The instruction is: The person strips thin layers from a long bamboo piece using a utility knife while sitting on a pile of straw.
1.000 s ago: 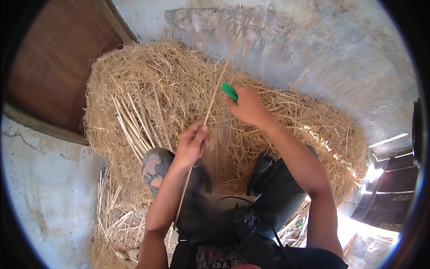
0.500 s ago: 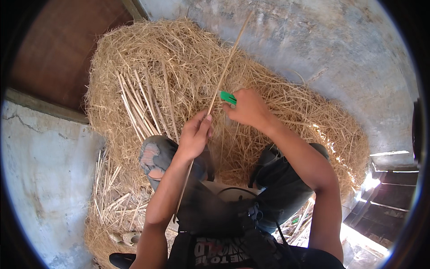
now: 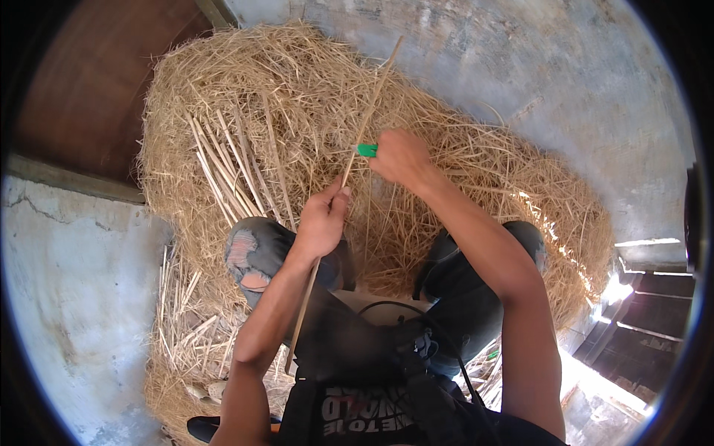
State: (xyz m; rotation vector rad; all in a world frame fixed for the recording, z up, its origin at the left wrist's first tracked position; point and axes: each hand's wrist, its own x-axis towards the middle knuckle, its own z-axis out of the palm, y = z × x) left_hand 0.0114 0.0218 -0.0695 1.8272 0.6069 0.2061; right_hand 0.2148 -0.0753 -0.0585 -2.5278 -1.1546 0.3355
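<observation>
A long, thin bamboo strip slants up and away from my lap, its lower end passing under my left forearm. My left hand is closed round the strip near its middle, thumb lying along it. A small green cutter sits in my right hand, whose fingers are wrapped round it. The cutter's tip meets the strip just beyond my left hand. Its blade is too small or hidden to make out.
A large heap of dry straw and shavings surrounds my knees. Several pale strips lie on it beyond my left knee, with more scraps at the left. A bluish-grey wall stands behind; a brown panel is at the far left.
My right hand and the cutter have shifted slightly left and away from me, up to the strip. The strip's far end has come lower and nearer, with my left hand still gripping it.
</observation>
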